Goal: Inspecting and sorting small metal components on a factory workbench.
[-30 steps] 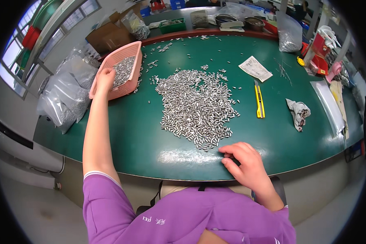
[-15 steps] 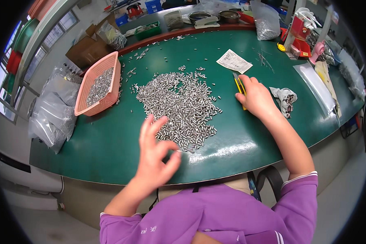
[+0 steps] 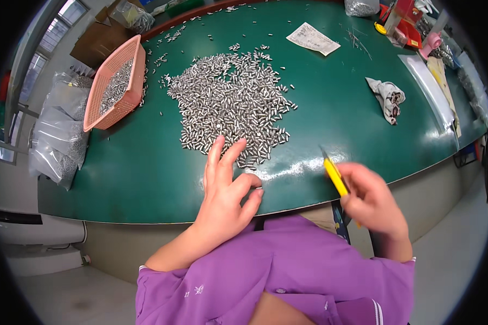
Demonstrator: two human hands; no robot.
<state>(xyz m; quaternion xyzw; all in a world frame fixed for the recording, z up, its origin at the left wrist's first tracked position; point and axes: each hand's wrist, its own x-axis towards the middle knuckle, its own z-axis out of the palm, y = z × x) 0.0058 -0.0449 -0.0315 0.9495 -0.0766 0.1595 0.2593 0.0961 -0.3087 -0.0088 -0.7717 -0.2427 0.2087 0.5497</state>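
Note:
A broad heap of small silvery metal pins (image 3: 228,100) lies on the green tabletop (image 3: 141,179). My left hand (image 3: 225,189) is at the near edge of the heap, its thumb and index finger pinched together. A tiny pale bit shows between those fingertips, too small to name. The other fingers stretch out to the nearest pins. In my right hand (image 3: 371,200) is a yellow utility knife (image 3: 336,176), raised near the front edge of the table. Its blade is out, pointing away from me and slightly left.
A pink plastic basket (image 3: 94,105) holding more pins stands at the left, beside clear bags of pins (image 3: 59,141). A paper slip (image 3: 313,39), thin wires (image 3: 358,42), a crumpled stained cloth (image 3: 386,100) and a clear plastic sleeve (image 3: 428,92) lie toward the right.
My right hand has brought the utility knife from beside the paper slip toward me. My left hand stays pinched and now sits lower against the near pins. The view has tilted down.

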